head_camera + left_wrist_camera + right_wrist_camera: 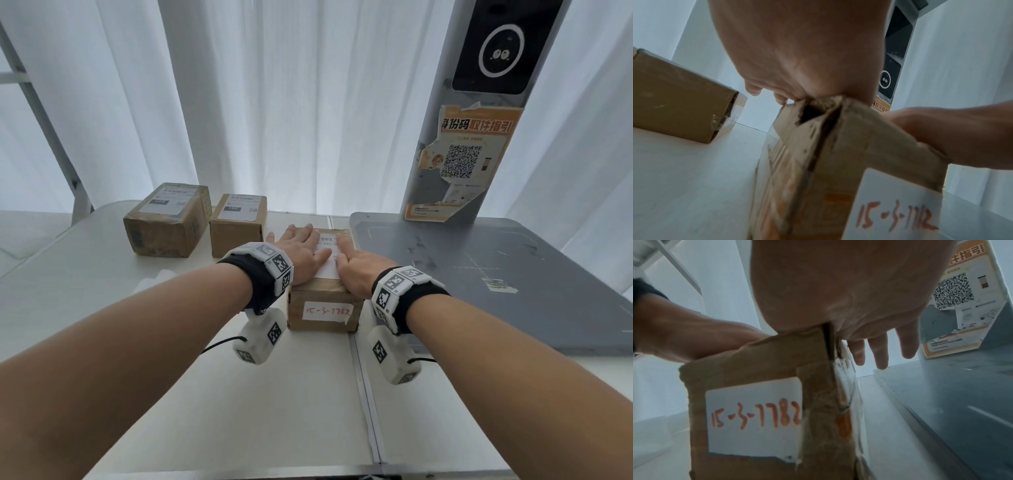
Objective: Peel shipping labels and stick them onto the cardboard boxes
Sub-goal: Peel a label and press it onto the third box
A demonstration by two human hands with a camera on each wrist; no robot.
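A small cardboard box (323, 294) stands on the white table, with a handwritten tag "15-3-7782" (328, 312) on its near side. A white shipping label (327, 265) lies on its top. My left hand (301, 255) lies flat on the box top, its thumb on the label. My right hand (356, 265) presses flat on the label's right part, fingers straight. In the left wrist view the left palm (801, 53) covers the box's torn corner (818, 110). In the right wrist view the right hand's fingers (879, 352) reach past the box edge (826, 344).
Two more cardboard boxes, each with a label on top, stand at the back left: a larger one (168, 222) and a smaller one (238, 226). A grey platform (496, 274) with an upright post (479, 113) bearing a QR poster fills the right. White curtains hang behind.
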